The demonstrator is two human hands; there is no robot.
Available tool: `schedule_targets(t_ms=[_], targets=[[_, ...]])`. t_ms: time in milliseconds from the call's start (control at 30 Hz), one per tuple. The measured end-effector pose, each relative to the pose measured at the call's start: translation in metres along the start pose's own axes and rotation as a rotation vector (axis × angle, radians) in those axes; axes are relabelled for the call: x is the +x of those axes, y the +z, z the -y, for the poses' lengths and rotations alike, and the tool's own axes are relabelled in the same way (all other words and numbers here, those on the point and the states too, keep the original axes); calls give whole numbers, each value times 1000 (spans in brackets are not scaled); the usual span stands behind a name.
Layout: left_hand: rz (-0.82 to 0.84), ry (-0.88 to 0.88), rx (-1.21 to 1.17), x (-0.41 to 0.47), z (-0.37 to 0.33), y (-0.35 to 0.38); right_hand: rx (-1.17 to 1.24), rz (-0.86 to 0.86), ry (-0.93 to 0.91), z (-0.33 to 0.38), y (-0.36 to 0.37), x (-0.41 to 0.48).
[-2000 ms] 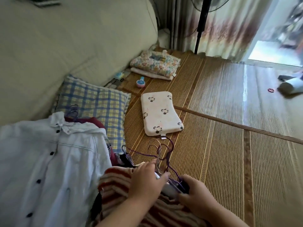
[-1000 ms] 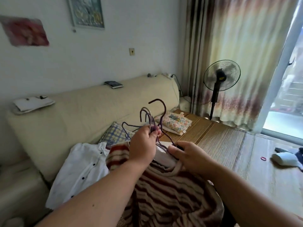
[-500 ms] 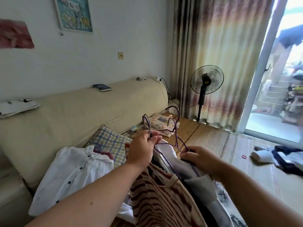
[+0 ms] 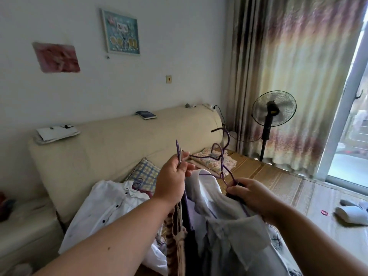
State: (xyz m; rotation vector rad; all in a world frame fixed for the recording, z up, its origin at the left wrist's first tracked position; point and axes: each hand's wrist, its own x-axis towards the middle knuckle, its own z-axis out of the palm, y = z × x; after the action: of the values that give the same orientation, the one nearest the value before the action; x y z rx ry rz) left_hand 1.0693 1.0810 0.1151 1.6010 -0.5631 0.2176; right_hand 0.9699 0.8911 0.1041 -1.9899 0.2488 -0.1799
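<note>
Your left hand (image 4: 173, 180) grips bunched hangers (image 4: 178, 151); right hand (image 4: 253, 194) pinches one purple hanger (image 4: 222, 168), pale shirt (image 4: 229, 226) below not off yet. Barely started.

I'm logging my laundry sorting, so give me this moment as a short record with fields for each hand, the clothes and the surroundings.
Left hand: grips purple hangers, with a striped top hanging below
Right hand: pinches a single hanger that carries a pale shirt
Beside the sofa: white buttoned shirt, checked pillow
Background: standing fan in front of the curtain
</note>
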Motion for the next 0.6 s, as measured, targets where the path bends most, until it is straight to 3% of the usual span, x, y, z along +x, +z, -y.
schedule_targets(t_ms=[233,467,600], targets=[[-232,-67,-107,-16,-6,-45,5,96,-46,10,26,17],[-310,-118,-12,-24,-27,-109,-10,260,-180,60,68,22],[-333,-87,-118,-33,-60,-141,1,360,-279,105,103,13]])
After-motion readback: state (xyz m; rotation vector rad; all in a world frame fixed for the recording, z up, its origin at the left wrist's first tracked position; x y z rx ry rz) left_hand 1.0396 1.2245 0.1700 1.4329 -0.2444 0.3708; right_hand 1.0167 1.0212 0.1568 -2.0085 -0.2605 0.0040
